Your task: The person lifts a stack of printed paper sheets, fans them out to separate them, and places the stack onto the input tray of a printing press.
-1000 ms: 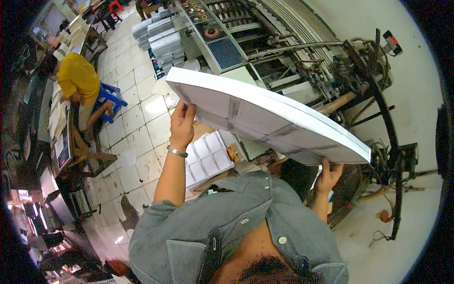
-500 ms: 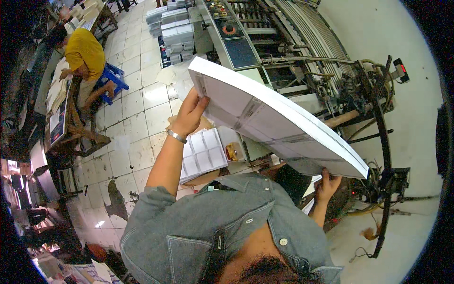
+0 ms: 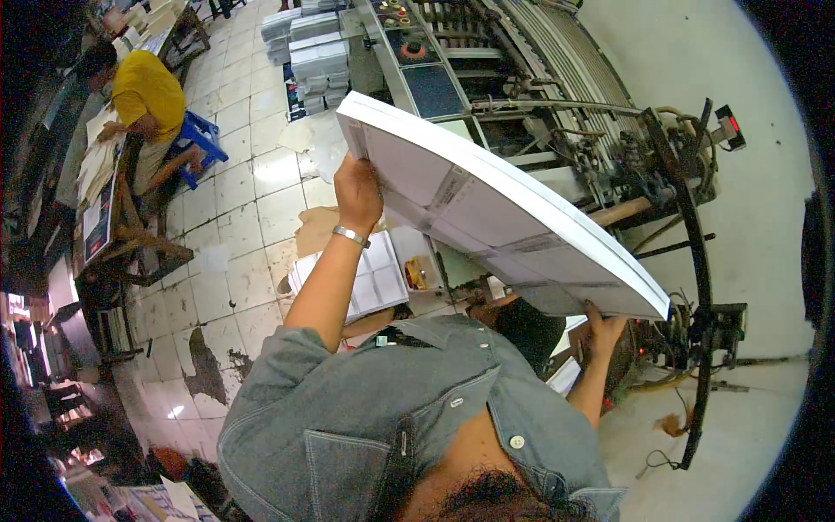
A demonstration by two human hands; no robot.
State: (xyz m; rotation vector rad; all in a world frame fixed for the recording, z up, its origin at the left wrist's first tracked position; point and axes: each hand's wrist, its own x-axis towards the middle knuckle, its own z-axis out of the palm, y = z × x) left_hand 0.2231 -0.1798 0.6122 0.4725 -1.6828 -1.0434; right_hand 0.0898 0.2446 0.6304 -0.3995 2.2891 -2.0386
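Note:
A thick stack of large printed paper sheets (image 3: 491, 222) is held up tilted in front of my chest, its white edges facing up and away. My left hand (image 3: 358, 193), with a metal band at the wrist, grips the near left corner; its fingers are partly hidden. At the lower right end, my right hand (image 3: 602, 331) holds the stack's edge, thumb on the near face and the other fingers mostly behind. Below my left forearm lies a pile of printed sheets (image 3: 370, 278) on brown paper.
Beyond the stack stands a large machine with a control panel (image 3: 430, 91) and dark metal bars (image 3: 696, 226). Bundled paper piles (image 3: 317, 52) stand at the far side. To the left, a person in yellow (image 3: 148, 91) sits on a blue stool (image 3: 202, 143) at a wooden table (image 3: 130, 235).
My left hand has turned at the wrist around the stack's corner, its back now showing more. The stack appears slightly further left and up; the person in yellow has moved a hand over the papers.

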